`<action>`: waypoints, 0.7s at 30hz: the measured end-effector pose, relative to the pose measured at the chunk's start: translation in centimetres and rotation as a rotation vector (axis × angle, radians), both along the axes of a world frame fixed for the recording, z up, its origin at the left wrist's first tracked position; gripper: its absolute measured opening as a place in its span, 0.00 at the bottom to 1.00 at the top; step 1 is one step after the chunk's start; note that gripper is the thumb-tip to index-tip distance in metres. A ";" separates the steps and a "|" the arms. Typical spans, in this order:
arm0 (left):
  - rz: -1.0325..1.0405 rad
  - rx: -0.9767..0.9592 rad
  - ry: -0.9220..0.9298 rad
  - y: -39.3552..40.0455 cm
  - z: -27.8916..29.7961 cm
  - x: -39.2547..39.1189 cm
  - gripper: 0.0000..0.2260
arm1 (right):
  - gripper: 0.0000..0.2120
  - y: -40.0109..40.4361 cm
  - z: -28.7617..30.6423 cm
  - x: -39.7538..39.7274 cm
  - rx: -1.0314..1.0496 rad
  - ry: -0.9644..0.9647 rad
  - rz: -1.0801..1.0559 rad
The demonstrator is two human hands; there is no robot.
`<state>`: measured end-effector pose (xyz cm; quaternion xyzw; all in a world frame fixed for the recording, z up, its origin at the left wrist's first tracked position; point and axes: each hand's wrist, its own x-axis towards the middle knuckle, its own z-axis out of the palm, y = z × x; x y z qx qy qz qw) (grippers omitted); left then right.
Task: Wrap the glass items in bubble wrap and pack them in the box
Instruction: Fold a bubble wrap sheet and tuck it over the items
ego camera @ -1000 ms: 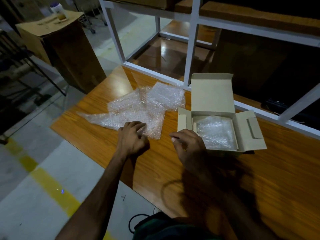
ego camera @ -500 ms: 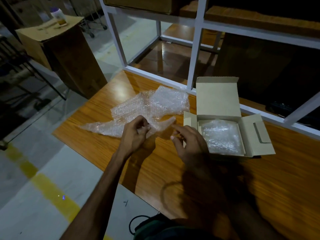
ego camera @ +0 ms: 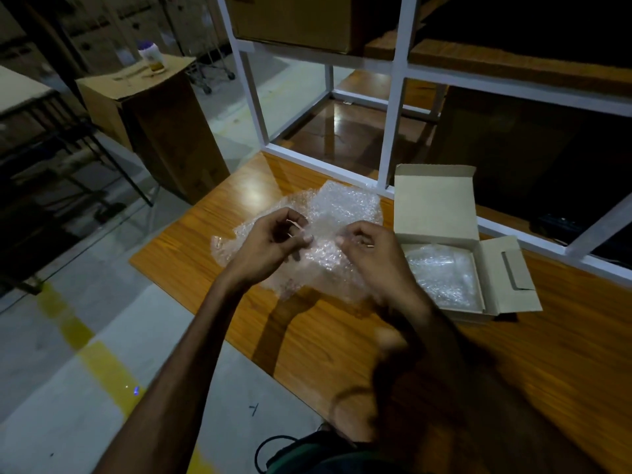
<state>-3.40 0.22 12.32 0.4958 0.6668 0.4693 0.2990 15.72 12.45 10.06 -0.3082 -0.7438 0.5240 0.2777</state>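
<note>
A sheet of bubble wrap (ego camera: 328,234) is held up over the wooden table (ego camera: 513,371) in the middle of the frame, its far part spread toward the white shelf frame (ego camera: 393,131). Its near edge is pinched between thumb and curled fingers of the left hand (ego camera: 273,241), and the same edge is pinched just beside it by the right hand (ego camera: 369,248); the two hands are close together but apart. To the right of centre an open cardboard box (ego camera: 434,203) is set on the table, its lid standing up and a side flap folded out. A bundle wrapped in bubble wrap (ego camera: 441,278) is seen lying inside it. In the upper left a large brown carton (ego camera: 164,131) is placed on the floor, with a small jar (ego camera: 152,56) on top.
</note>
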 end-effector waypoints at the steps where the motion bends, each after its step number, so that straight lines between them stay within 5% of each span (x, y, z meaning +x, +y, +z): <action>1: -0.030 -0.053 0.002 -0.2 0.2 -0.2 0.23 | 0.03 0.3 0.3 0.2 -0.035 0.028 -0.025; 4: -0.066 -0.188 0.197 -0.9 -0.2 -0.3 0.34 | 0.04 1.3 1.3 0.7 -0.134 0.102 -0.091; 7: -0.021 -0.161 0.217 -1.2 -0.6 -0.4 0.13 | 0.05 2.7 1.8 1.4 -0.205 0.144 -0.176; 10: 0.036 -0.170 0.096 -1.3 0.0 -0.2 0.06 | 0.06 4.0 1.7 2.8 -0.258 0.134 -0.248; 14: 0.045 -0.201 -0.044 -1.3 0.3 0.5 0.16 | 0.15 5.4 1.5 5.4 -0.318 0.071 -0.241; 18: 0.055 -0.183 -0.217 -0.9 -0.2 2.4 0.24 | 0.41 5.8 1.0 7.4 -0.207 -0.139 0.014; 21: 0.054 -0.307 -0.080 -0.4 -1.1 4.3 0.26 | 0.36 5.5 -0.1 8.0 -0.065 -0.200 0.035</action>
